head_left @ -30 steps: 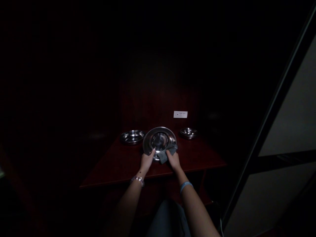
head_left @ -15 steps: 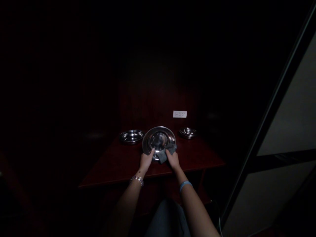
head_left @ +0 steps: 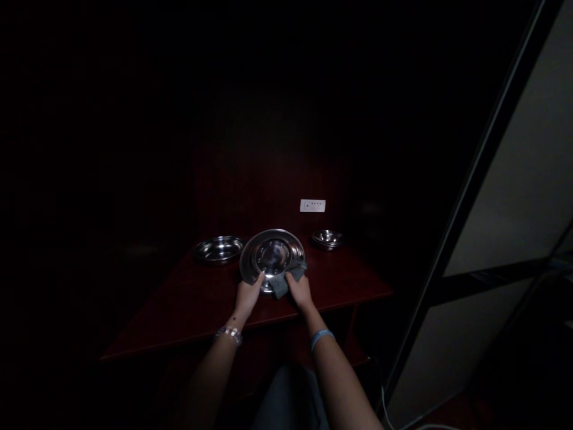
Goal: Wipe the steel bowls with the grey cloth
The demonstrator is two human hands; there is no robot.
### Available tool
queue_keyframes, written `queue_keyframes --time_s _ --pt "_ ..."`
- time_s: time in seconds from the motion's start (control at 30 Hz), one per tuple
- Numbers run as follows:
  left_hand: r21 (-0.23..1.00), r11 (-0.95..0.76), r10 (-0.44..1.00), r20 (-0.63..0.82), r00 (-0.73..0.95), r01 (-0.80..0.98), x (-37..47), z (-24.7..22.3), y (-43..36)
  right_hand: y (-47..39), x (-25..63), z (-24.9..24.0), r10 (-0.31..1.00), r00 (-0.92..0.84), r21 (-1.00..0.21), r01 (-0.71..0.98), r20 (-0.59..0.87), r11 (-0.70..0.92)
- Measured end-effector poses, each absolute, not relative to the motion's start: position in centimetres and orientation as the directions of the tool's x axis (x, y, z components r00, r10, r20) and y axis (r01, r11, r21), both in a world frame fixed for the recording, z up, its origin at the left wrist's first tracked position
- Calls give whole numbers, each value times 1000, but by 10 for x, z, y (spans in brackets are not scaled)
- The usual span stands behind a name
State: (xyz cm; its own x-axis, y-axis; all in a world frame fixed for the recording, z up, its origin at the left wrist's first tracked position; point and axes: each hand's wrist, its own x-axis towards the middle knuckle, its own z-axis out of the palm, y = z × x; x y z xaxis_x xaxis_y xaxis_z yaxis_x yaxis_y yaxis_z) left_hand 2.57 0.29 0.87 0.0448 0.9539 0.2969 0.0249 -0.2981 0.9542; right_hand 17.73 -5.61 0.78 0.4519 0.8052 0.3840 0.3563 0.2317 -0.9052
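Observation:
A round steel plate (head_left: 271, 255) is tilted up toward me above the dark red table (head_left: 197, 304). My left hand (head_left: 248, 295) grips the plate's lower left rim. My right hand (head_left: 299, 291) presses a grey cloth (head_left: 286, 280) against the plate's lower right edge. A beaded bracelet sits on my left wrist and a blue band on my right.
A second steel plate (head_left: 218, 248) lies flat on the table at the left. A smaller stack of steel dishes (head_left: 327, 239) sits at the right rear. A white socket panel (head_left: 312, 205) is on the dark back wall. A dark-framed pale panel (head_left: 519, 197) stands at the right.
The whole view has shifted left as my head turned right. Both hands keep the same grip on the plate and cloth.

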Motion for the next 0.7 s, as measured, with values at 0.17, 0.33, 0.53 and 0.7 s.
queue_keyframes --time_s 0.17,0.33,0.53,0.7 --pt "946 -320 947 318 46 48 26 6 5 -57 178 9 805 468 -912 353 365 208" --pt "935 -351 936 348 53 57 26 4 7 -58 177 9 800 463 -905 364 382 221" --pt "933 -357 933 354 61 47 26 2 9 -57 177 8 803 472 -911 361 364 201" --pt "930 -359 933 355 64 78 25 1 9 -57 176 7 809 480 -923 335 339 188"
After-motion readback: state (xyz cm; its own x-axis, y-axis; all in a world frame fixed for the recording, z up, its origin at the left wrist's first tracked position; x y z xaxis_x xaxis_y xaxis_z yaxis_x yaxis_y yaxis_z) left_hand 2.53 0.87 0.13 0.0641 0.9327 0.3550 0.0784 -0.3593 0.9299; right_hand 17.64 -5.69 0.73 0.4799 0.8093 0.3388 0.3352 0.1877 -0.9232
